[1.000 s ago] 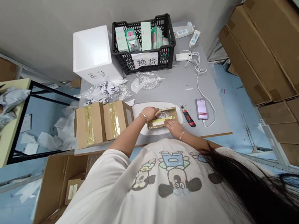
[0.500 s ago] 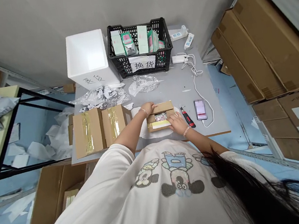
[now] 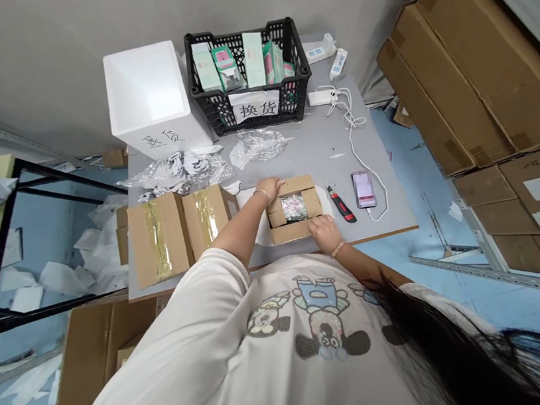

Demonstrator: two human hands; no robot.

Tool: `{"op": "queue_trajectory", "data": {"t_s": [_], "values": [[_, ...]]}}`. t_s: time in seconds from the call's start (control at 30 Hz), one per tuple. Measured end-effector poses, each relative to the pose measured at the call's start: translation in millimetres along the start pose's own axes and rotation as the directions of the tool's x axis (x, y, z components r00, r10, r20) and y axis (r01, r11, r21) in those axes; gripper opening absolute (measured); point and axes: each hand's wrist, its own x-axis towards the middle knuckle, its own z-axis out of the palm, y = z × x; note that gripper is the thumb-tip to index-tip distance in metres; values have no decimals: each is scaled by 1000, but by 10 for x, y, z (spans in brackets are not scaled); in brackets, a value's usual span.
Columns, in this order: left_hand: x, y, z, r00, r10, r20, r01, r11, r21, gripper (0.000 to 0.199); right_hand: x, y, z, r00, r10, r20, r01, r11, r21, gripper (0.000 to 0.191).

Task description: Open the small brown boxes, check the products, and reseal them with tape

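A small cardboard box [image 3: 290, 232] lies between my hands with its flaps spread. Inside shows a shiny bundle in bubble wrap [image 3: 294, 207], partly covered by the side flaps. My left hand [image 3: 271, 188] grips the box's far left corner, fingers bent over the cardboard. At the near right corner, my right hand [image 3: 323, 231] has its fingers curled on the edge of the near flap. A white sheet [image 3: 262, 230] is under the box. Just right of it lies a red and black utility knife [image 3: 341, 204].
Two taped cartons [image 3: 159, 241] stand on the left of the grey table [image 3: 317, 149]. Behind are a white foam box [image 3: 153, 125], a black crate [image 3: 256, 107] of small packages and crumpled plastic wrap [image 3: 258, 145]. A phone [image 3: 364, 189] charges at the right.
The box's near flap has folded outward toward me, showing more of the wrapped bundle. My right hand has moved down with that flap; my left still holds the far left corner.
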Motion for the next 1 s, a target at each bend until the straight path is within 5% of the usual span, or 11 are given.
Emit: {"op": "queue_trajectory", "data": {"t_s": [0.1, 0.23, 0.37, 0.5, 0.63, 0.77, 0.87, 1.0], "values": [[-246, 113, 13, 974, -25, -227, 13, 998, -55, 46, -59, -67, 20, 1000, -19, -4, 19, 999, 45, 18], [-795, 351, 230, 825, -297, -481, 217, 952, -216, 70, 55, -112, -63, 975, 215, -58, -202, 963, 177, 26], [-1161, 447, 589, 840, -437, -320, 332, 882, -334, 113, 417, -107, -150, 819, 562, -116, -543, 825, 157, 34], [-1186, 353, 771, 863, -453, -223, 319, 832, -454, 125, 713, -154, -116, 736, 664, -133, -630, 743, 225, 46], [-1099, 205, 744, 896, -385, -221, 224, 821, -525, 114, 755, -61, -160, 744, 666, -53, -635, 730, 252, 46], [-1028, 12, 612, 929, -354, -109, 189, 705, -684, 65, 669, 311, -313, 767, 635, 92, -621, 699, 353, 28], [-1032, -182, 522, 921, -390, 15, 262, 589, -764, 40, 603, 591, -345, 686, 706, 177, -670, 517, 533, 19], [-1101, -411, 501, 892, -451, 41, 326, 577, -748, 40, 525, 752, -268, 592, 757, 275, -702, 318, 638, 22]]}}
